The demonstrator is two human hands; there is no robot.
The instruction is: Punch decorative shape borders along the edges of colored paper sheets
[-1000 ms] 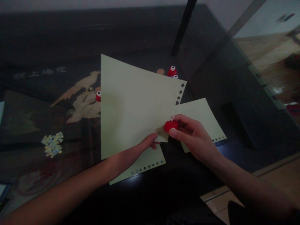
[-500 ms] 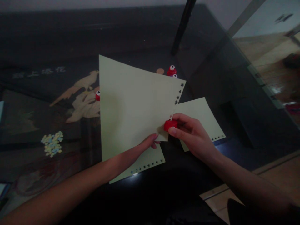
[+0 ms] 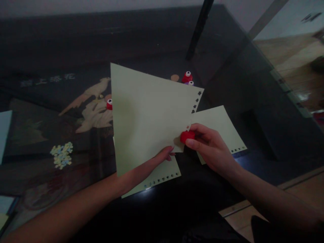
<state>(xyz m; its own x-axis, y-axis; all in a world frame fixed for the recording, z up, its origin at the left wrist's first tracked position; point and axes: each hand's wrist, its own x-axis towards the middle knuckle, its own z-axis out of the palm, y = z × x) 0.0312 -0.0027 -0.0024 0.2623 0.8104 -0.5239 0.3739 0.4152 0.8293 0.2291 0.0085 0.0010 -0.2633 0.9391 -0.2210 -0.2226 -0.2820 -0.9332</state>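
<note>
My left hand [image 3: 162, 158] pinches the lower edge of a pale green paper sheet [image 3: 146, 114] and holds it up off the dark table. My right hand [image 3: 210, 146] is closed on a small red paper punch [image 3: 187, 136] set on the sheet's right edge. That edge shows a column of small punched shapes near its top corner [image 3: 196, 101]. Two more green sheets lie flat below: one under my right hand [image 3: 220, 125], one under my left hand [image 3: 162, 177] with a row of punched holes along its edge.
Further red punches [image 3: 186, 77] [image 3: 109, 104] sit on the dark glass table [image 3: 76, 50], which shows a bird picture. A heap of small paper cut-outs [image 3: 61, 154] lies at left. A dark pole [image 3: 198, 28] stands behind. The table edge and tiled floor [image 3: 291, 189] are at right.
Both hands, sheet and punch keep the same grip and barely move. The whole view shifts slightly to the right and down.
</note>
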